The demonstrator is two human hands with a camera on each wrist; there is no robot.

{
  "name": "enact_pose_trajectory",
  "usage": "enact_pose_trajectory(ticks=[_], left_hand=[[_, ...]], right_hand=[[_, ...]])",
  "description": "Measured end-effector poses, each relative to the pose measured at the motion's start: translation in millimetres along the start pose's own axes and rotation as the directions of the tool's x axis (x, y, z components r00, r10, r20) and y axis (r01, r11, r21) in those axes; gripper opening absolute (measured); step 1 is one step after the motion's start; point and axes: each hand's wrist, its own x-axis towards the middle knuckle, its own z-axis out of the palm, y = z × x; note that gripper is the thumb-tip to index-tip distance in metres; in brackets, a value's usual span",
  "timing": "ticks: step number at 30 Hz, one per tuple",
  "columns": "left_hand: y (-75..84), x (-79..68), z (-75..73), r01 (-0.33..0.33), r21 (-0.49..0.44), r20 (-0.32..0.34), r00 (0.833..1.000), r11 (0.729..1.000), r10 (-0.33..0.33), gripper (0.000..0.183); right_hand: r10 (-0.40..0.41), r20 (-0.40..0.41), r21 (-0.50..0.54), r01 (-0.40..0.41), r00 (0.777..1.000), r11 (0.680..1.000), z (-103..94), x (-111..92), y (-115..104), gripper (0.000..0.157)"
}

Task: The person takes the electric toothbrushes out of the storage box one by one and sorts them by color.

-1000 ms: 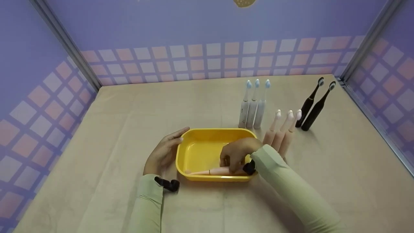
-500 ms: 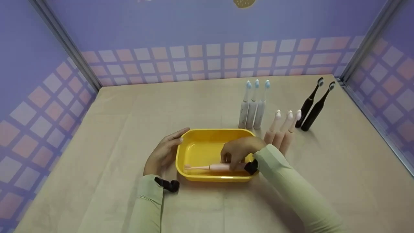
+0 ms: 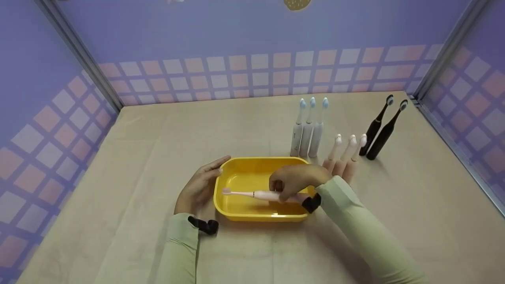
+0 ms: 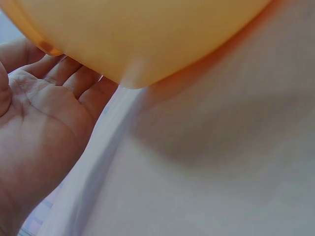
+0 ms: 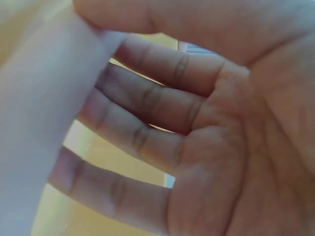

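Observation:
A yellow tray (image 3: 244, 217) stands at the middle of the table. My left hand (image 3: 199, 185) rests against its left end, thumb at the rim and fingers along the outside; in the left wrist view, the fingertips of the left hand (image 4: 54, 113) are hidden behind the tray wall (image 4: 147, 39). My right hand (image 3: 296, 181), reaching over the tray's right side, holds a pink electric toothbrush (image 3: 264, 195) by its handle. Its brush head points left, above the tray floor. In the right wrist view, the right hand's fingers (image 5: 142, 98) and thumb meet the blurred pale toothbrush handle (image 5: 44, 98).
Three white electric toothbrushes (image 3: 306, 138) stand upright behind the tray. Closer, on the right, stand three pink electric toothbrushes (image 3: 342, 163), partly hidden by my right arm. Two black electric toothbrushes (image 3: 380, 136) stand farther right. Walls enclose the table's (image 3: 189, 130) back and sides.
My right hand has lifted the pink toothbrush from the tray's near side, and moved it slightly away from me. My left hand and the tray have stayed in place.

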Motion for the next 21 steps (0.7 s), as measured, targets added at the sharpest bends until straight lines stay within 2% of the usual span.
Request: enact_pose_trajectory(ticks=[6,11,16,21], left_hand=[[-0.8,0.3,-0.5,0.005,-0.008,0.003,1.0,1.0,-0.005,0.052],[0.0,-1.6,0.2,0.007,-0.011,0.016,1.0,1.0,-0.007,0.053],[0.3,-2.5,0.7,0.012,-0.026,0.026,1.0,1.0,-0.011,0.053],[0.7,-2.1,0.8,0.011,-0.022,0.017,1.0,1.0,-0.011,0.054]], right_hand=[[-0.026,-0.066,-0.029,0.024,0.997,0.999,1.5,-5,1,0.023],[-0.088,-0.139,-0.053,0.081,0.986,0.995,3.1,-10,1,0.021],[-0.153,-0.236,-0.053,0.145,0.96,0.988,5.8,-18,3,0.018],[-0.22,-0.337,-0.042,0.219,0.916,0.975,7.9,-26,8,0.022]])
